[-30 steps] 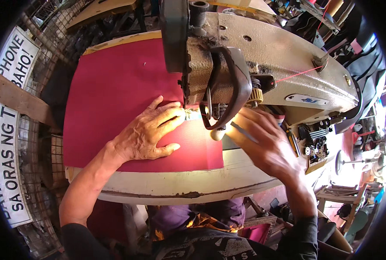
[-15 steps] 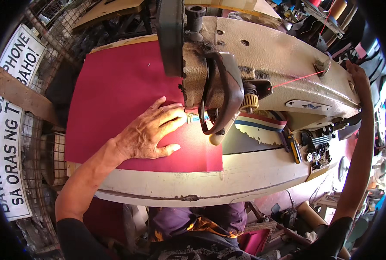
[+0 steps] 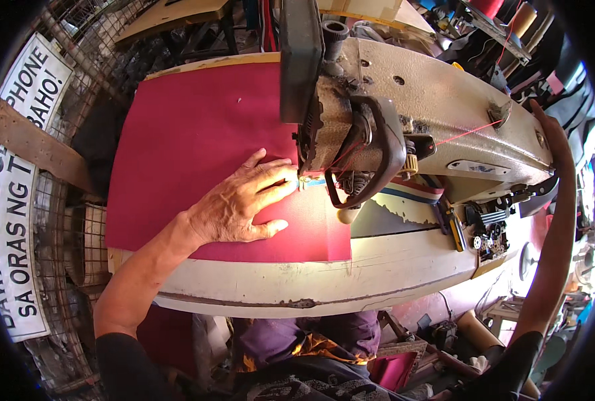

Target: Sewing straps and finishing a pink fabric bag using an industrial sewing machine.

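The left hand (image 3: 241,204), fingers spread, seemingly steadies the maroon, rectangular, fabric-like sheet (image 3: 190,127) left of the beige metal sewing machine's head (image 3: 438,100), next calling for even pressure; the right hand (image 3: 554,137), at the machine's right end, has an indiscernible grip.

To my left, a white sign (image 3: 16,254) carries two lines of bold black capitals against the wire mesh (image 3: 54,227), its lettering running upward and interrupted by a wooden board (image 3: 40,144). On the sewing machine (image 3: 438,87) before me, a pale plate (image 3: 494,170) bears a small dark mark, too blurred to read. Pale print (image 3: 291,389) crosses my dark shirt (image 3: 317,367), unreadable.
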A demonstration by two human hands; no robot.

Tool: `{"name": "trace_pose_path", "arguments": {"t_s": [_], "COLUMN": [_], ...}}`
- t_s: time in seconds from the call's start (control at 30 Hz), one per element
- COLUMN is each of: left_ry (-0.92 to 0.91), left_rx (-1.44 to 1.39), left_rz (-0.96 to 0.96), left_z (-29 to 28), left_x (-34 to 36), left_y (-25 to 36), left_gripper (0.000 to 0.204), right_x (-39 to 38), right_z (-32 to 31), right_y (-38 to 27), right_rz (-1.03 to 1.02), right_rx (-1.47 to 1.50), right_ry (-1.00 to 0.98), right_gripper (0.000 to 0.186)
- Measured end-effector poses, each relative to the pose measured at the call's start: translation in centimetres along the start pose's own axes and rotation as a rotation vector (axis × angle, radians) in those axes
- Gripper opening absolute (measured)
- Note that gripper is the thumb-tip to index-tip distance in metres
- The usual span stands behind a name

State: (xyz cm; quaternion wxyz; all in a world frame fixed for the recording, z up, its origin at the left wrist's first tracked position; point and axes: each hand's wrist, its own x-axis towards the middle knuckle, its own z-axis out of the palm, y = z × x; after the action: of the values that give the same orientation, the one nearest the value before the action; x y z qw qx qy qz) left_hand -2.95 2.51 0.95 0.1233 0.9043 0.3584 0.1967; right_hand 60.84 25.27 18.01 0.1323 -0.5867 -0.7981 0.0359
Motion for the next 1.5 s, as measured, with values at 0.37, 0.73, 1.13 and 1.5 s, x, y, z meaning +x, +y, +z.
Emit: {"name": "trace_pose_path", "arguments": {"t_s": [0.37, 0.73, 1.13, 1.5], "left_ry": [0.001, 0.013, 0.026, 0.365], "left_rx": [-0.02, -0.027, 0.011, 0.253], "left_rz": [-0.045, -0.034, -0.001, -0.66], "left_z": [-0.4, -0.2, 0.3, 7.5], "left_x": [-0.3, 0.2, 0.1, 2.5], "left_y": [-0.3, -0.4, -0.7, 10.9], "left_gripper": [0.053, 0.054, 0.058, 0.067], "right_x": [-19.2, -1.2, -11.1, -10.9], "right_z": [14.2, 0.0, 8.5, 9.1], "right_y": [7.9, 2.2, -3.3, -5.8], "right_rz": [-0.006, 0.321, 0.307, 0.311], "right_rx": [-0.195, 0.221, 0.542, 0.621], "right_ry": [0.909, 0.088, 0.98, 1.018], "right_gripper": [0.034, 0.037, 0.047, 0.045]}}
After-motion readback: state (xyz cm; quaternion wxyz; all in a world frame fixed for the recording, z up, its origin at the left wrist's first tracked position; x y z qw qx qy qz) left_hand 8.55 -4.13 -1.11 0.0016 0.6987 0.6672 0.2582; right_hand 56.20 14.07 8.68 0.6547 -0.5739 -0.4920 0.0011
